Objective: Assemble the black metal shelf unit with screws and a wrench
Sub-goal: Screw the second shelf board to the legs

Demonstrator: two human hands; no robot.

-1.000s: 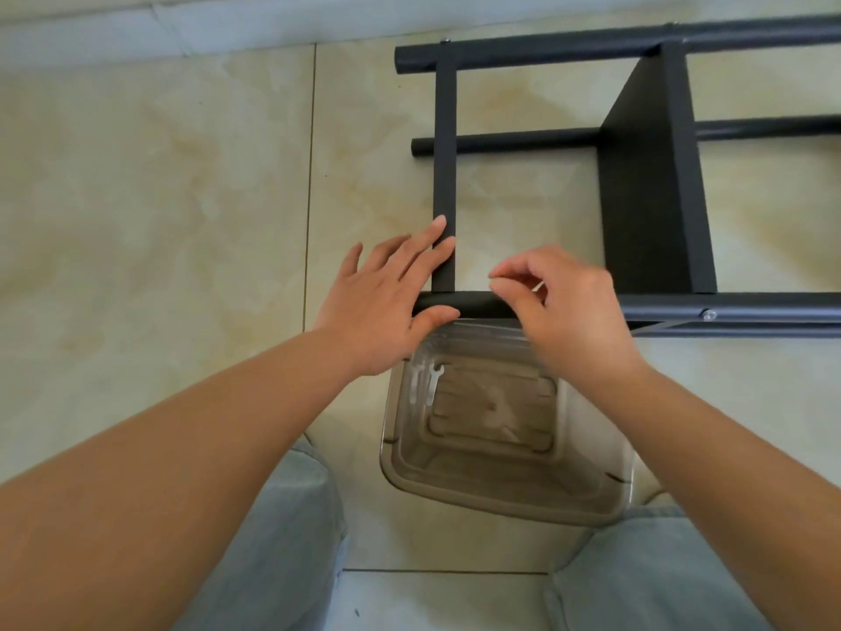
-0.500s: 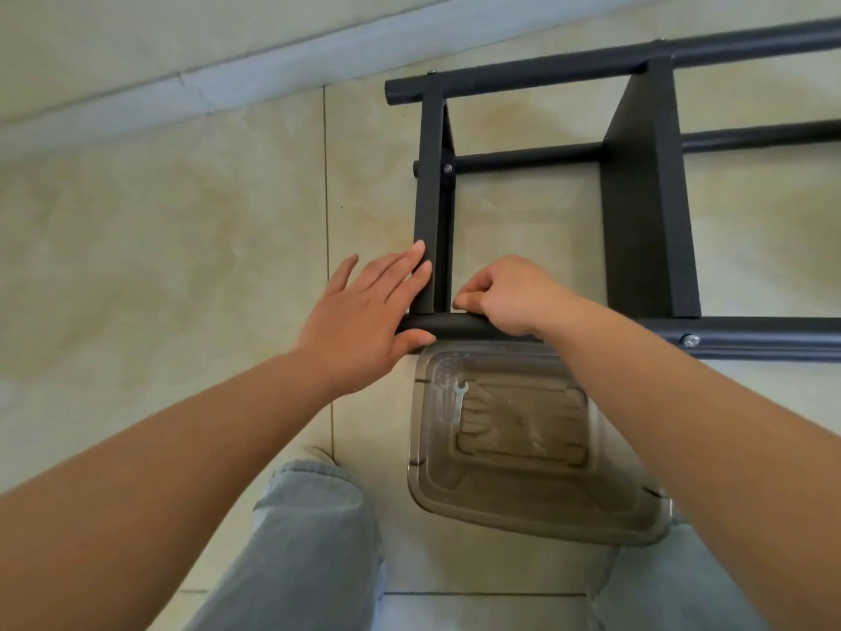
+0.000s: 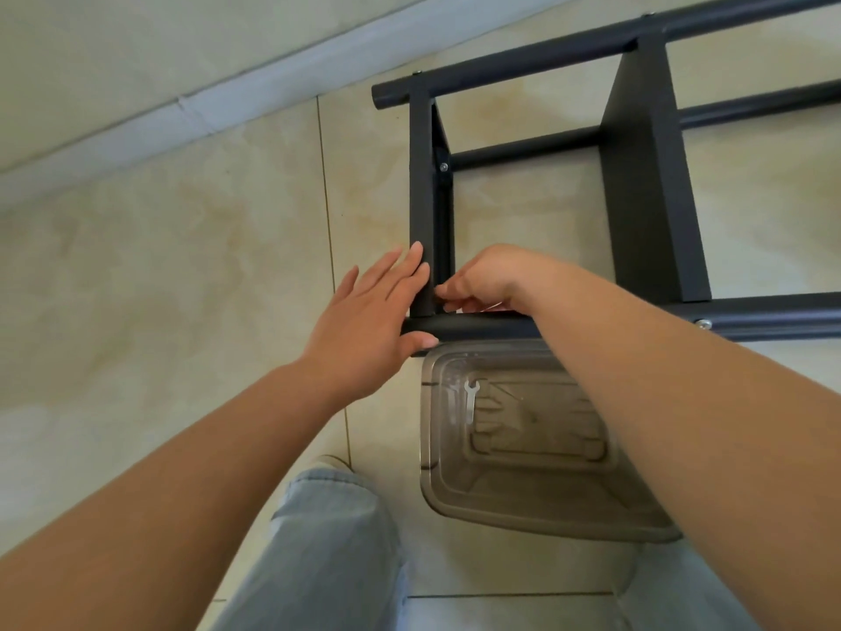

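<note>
Mostly built, lying on its side on the tiled floor: black metal shelf unit, with round rails, an end crosspiece and one flat shelf panel already joined. Screw heads visible at three joints: far rail near the end, inner corner of the end crosspiece, near rail further right. Judged from that, several fastenings done; the near-left corner joint apparently the one in hand.

Left hand flat and relaxed, fingers straight along the end crosspiece, thumb under the near rail, steadying rather than gripping. Right hand curled, fingertips pinched together at the inner corner of that joint; hard to tell what sits between them, perhaps a screw being started by hand, too small to confirm.

Wrench untouched, lying in the clear plastic container on the floor just beside the near rail. Probably left: seating this screw, then tightening with the wrench; rest of the unit out of frame to the right, so remaining work there unknown.
</note>
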